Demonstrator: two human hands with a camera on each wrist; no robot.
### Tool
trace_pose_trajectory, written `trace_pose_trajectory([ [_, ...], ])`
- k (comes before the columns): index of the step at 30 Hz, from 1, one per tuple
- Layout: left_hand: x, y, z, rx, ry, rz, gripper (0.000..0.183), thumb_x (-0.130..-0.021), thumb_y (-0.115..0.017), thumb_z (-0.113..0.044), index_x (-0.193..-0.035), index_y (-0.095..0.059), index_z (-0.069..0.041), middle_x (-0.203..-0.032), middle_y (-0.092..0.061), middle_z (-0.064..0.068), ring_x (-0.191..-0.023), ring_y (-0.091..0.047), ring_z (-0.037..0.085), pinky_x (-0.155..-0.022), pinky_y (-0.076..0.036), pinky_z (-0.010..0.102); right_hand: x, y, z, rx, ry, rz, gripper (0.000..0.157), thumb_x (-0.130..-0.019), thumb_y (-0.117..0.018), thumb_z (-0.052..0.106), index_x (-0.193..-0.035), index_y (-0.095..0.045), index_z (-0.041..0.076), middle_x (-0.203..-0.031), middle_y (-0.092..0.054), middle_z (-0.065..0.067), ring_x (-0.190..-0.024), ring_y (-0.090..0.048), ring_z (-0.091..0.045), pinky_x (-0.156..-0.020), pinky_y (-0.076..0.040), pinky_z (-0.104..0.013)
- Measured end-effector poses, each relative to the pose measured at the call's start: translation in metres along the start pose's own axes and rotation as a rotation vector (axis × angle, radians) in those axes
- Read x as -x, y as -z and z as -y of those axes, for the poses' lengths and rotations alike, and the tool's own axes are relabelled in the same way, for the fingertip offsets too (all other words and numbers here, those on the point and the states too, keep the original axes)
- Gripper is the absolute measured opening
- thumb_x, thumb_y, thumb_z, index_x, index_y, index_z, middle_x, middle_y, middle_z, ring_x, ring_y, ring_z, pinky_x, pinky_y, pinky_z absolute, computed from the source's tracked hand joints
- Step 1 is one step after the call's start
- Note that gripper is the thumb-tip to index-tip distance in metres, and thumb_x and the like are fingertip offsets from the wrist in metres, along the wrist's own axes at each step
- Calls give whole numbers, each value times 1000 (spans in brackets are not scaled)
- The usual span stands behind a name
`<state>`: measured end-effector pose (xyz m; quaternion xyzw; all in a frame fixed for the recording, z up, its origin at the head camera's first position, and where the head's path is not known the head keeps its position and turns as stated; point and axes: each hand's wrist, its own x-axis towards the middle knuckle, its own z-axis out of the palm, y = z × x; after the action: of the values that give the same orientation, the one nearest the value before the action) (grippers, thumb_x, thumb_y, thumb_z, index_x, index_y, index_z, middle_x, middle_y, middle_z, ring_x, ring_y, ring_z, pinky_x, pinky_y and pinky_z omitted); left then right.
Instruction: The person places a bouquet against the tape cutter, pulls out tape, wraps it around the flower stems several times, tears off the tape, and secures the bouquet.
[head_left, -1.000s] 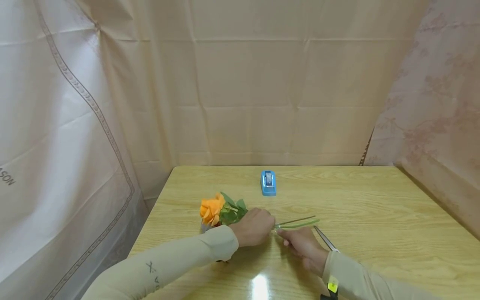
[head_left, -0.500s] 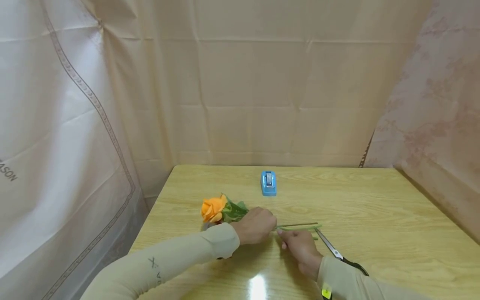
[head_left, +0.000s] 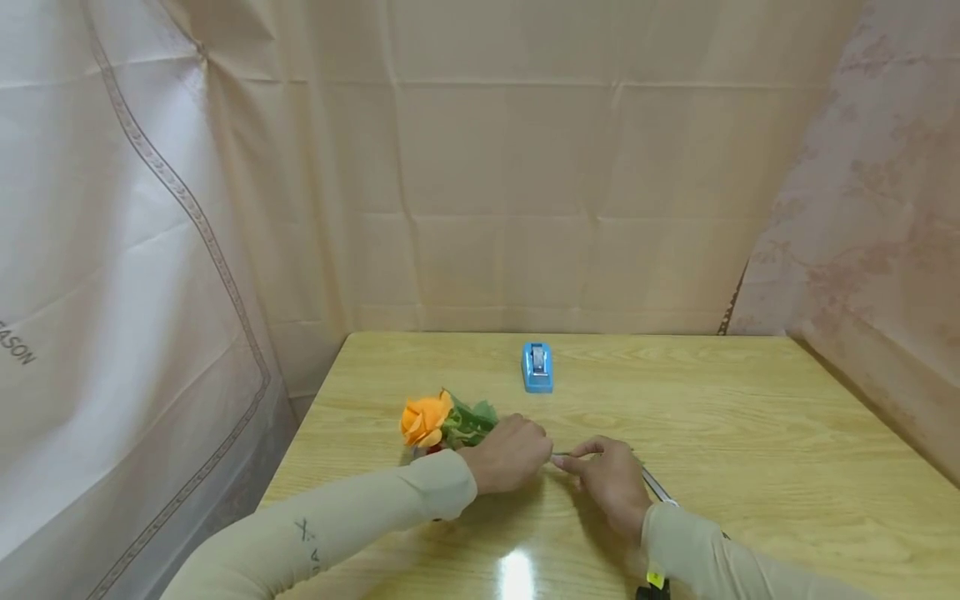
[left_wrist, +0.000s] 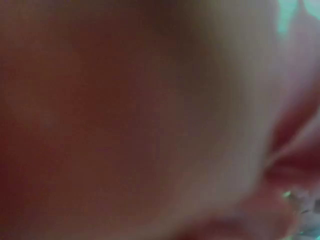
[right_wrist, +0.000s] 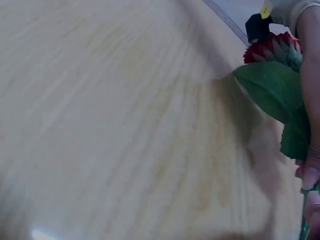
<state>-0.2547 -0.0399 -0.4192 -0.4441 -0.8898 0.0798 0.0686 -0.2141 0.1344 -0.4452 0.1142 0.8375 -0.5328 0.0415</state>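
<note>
In the head view my left hand [head_left: 512, 454] grips a small bunch of flowers by the stems. An orange rose [head_left: 424, 419] with green leaves [head_left: 468, 423] sticks out to the left of that hand. Below the rose, a red flower [right_wrist: 272, 50] is mostly hidden there but shows in the right wrist view, above a large leaf [right_wrist: 270, 90]. My right hand [head_left: 611, 483] pinches the stems just right of the left hand, thumb and forefinger curled together. It hides most of the stem ends. Blurred skin fills nearly all of the left wrist view.
Scissors [head_left: 658, 485] lie on the wooden table [head_left: 787, 417] beyond my right wrist, partly covered by the sleeve. A blue tape dispenser [head_left: 537, 367] stands toward the back of the table. Curtain-like sheets [head_left: 495, 167] hang behind and at both sides.
My right forefinger has come over the top of the stems, and the hand now covers ends that showed before. The scissors are more hidden than half a second ago. The left hand stays put.
</note>
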Motion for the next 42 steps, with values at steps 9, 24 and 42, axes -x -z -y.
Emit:
trace_pose_trajectory([
  [9,0,-3,-1,-39,3,42,10,-94,-74,-11,-89,-78,-19,-76,-64,-8,-62,-47,4,-64,-44,22,-15,20,9,399,202,127,30,-82,-84,43,-95,-83,15,-112,-76,-9,-103,-60,-34,-92,-45,-52],
  [24,2,-4,-2,-53,-9,30,10,-97,-72,-13,-90,-78,-17,-79,-63,-6,-64,-46,5,-61,-41,19,-42,32,12,387,377,549,17,-98,-71,24,-95,-81,10,-81,-72,-1,-77,-61,-18,-79,-53,-46],
  [42,5,-9,-5,-188,-48,-58,9,-97,-73,-21,-89,-77,-23,-84,-66,-7,-71,-53,7,-64,-45,22,-50,33,2,161,277,701,27,-106,-56,17,-104,-75,-2,-92,-72,-8,-81,-60,-18,-75,-53,-32],
])
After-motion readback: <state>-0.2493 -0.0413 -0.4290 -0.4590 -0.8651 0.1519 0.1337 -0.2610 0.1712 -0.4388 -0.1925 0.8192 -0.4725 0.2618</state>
